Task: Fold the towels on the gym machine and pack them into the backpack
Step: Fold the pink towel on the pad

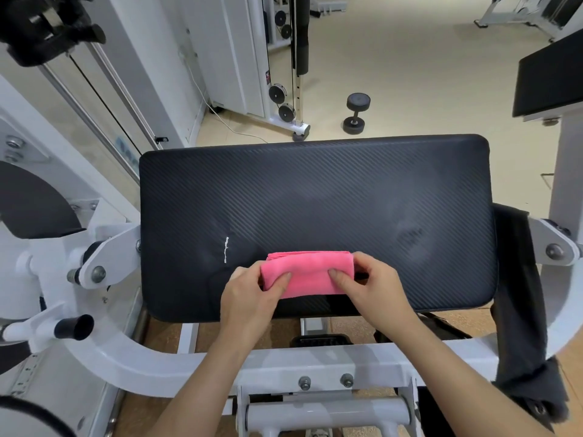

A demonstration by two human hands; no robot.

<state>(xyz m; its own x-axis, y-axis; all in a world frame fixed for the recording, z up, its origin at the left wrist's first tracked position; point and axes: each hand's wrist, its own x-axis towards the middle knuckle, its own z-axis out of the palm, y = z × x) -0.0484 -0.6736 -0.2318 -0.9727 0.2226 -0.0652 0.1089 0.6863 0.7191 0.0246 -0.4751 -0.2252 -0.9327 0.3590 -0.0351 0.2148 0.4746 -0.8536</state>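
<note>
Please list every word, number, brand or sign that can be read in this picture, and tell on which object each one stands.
Nothing can be read here.
Dark sticker on the white weight column: too small to read.
Bluish label on the left machine frame: blurred.
White mark on the black pad: looks like a scratch, not letters.
Pink towel: no print shows.

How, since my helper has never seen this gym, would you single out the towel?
Find the white gym machine with the wide black pad. Near its front edge the left hand and right hand hold a folded pink towel, the only pink thing there.
</note>
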